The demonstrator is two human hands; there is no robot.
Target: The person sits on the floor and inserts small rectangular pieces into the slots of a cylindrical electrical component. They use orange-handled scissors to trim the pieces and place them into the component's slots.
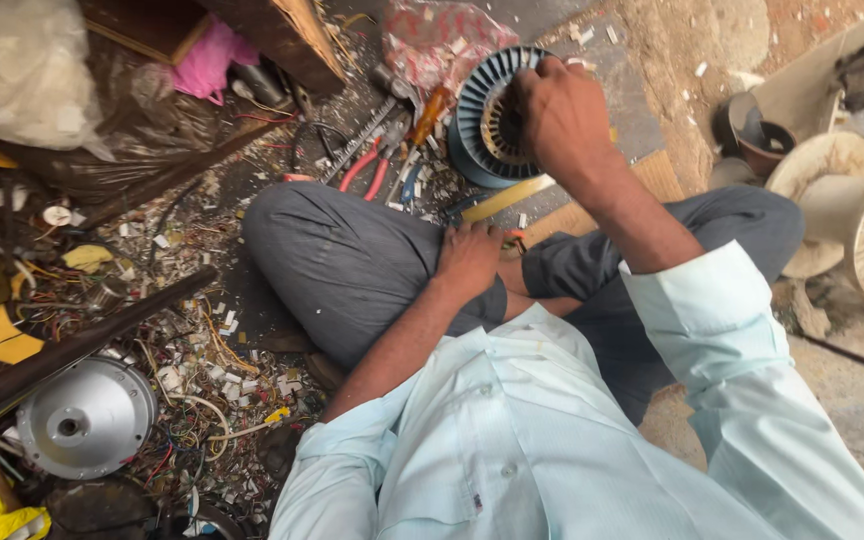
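I sit cross-legged on the floor in grey trousers and a pale green shirt. My right hand (562, 115) reaches forward onto a round blue-grey slotted motor core (472, 120) lying on the floor and grips its inner rim, fingers curled over the centre. My left hand (470, 258) rests on my left knee, fingers loosely bent, with a small orange-tipped object (515, 238) just beside its fingertips; whether the hand holds it is unclear. A yellow flat strip (507, 198) lies between my knees and the core.
Red-handled pliers (370, 165), a saw-toothed blade and a screwdriver (424, 118) lie left of the core. Wire scraps and white chips litter the floor at left, beside a silver motor cover (84, 418). White plastic spools (857, 215) stand at right. Bags and a dark pipe (82, 340) are at left.
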